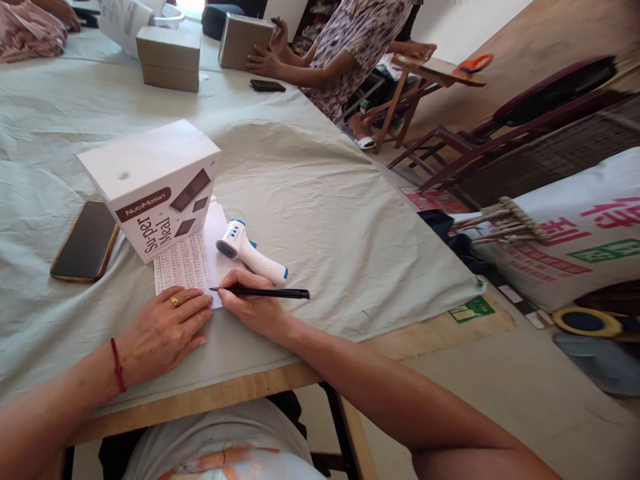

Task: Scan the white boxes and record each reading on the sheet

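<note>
My right hand (255, 308) is closed around a black pen (273, 293), whose tip touches the lower part of a sheet of paper (184, 265) covered in rows of handwriting. Flat on the sheet's lower edge and the cloth lies my left hand (167, 327), fingers stretched out, with a ring and a red wrist string. A white box (150, 167) printed "NutriMotion" stands on the upper part of the paper and hides it. Just beyond my right hand, a white and blue infrared thermometer (255, 253) rests on its side.
A phone (86, 241) lies left of the box. Pale cloth (320, 200) covers the table. Farther back are a brown box (169, 59) and a dark phone (267, 86). Across the table, a person's hands (267, 60) hold another box (243, 43). Printed sacks (590, 227) lie at right.
</note>
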Demonstrator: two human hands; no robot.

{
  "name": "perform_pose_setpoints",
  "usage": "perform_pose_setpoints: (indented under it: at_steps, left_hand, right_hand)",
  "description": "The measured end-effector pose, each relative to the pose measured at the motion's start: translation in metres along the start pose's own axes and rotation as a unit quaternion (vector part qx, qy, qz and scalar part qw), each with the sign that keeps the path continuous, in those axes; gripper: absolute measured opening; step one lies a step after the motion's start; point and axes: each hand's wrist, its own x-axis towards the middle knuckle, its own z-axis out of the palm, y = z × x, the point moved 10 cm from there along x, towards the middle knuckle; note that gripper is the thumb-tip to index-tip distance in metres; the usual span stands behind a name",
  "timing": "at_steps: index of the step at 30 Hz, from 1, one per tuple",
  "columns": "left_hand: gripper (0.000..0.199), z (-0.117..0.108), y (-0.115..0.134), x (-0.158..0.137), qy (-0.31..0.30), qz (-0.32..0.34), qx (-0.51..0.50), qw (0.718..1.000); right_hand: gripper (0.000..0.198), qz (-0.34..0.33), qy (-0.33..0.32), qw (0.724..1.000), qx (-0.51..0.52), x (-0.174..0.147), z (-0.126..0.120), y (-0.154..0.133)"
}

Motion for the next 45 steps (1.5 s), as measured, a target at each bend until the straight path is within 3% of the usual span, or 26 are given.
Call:
perform_pose_setpoints:
  at_steps: [25, 34, 45]
  left_hand:
    - [0.029, -0.001, 0.000, 0.001, 0.001, -0.002, -0.010, 1.000]
    - [0.031, -0.002, 0.001, 0.001, 0.006, 0.004, -0.007, 1.000]
    - [0.032, -0.002, 0.001, 0.000, 0.008, 0.004, -0.007, 1.000]
  right_hand:
    - [0.020, -0.060, 0.000, 0.998, -0.010, -0.001, 0.001, -0.008]
    - [0.012, -0.031, 0.011, 0.999, -0.016, -0.001, -0.002, -0.004]
    - [0.019, -0.051, 0.016, 0.998, -0.019, -0.001, -0.002, -0.009]
